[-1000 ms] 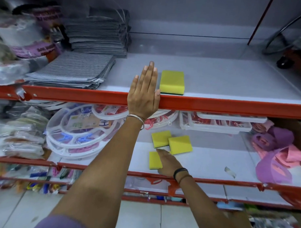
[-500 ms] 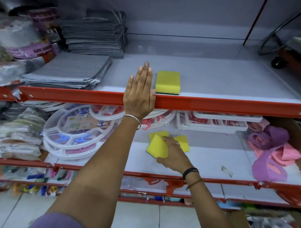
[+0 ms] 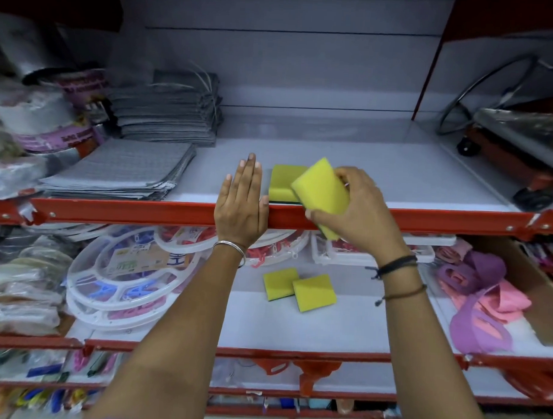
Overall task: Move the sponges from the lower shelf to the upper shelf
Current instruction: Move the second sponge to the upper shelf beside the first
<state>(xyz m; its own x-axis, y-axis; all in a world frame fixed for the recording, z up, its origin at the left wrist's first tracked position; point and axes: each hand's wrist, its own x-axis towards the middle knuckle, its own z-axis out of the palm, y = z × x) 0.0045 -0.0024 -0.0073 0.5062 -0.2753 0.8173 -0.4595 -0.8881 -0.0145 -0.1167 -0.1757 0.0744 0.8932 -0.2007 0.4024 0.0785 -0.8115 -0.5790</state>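
My right hand (image 3: 360,209) grips a yellow sponge (image 3: 321,192), tilted, in front of the red front edge of the upper shelf (image 3: 395,169). Just behind it, another yellow sponge (image 3: 282,183) lies flat on the upper shelf near the edge. Two more yellow sponges (image 3: 280,283) (image 3: 314,292) lie side by side on the lower shelf (image 3: 296,329). My left hand (image 3: 242,205) rests flat, fingers together, on the upper shelf's red edge, left of the lying sponge, holding nothing.
Stacks of grey cloths (image 3: 123,169) fill the upper shelf's left side. A wheeled red item (image 3: 518,155) stands at its right. On the lower shelf are white round plastic racks (image 3: 125,282) at left and pink and purple cloths (image 3: 479,298) at right.
My right hand has lifted one sponge from the lower shelf up to the upper shelf's edge. My left hand has stayed on the red edge. The view has tilted upward.
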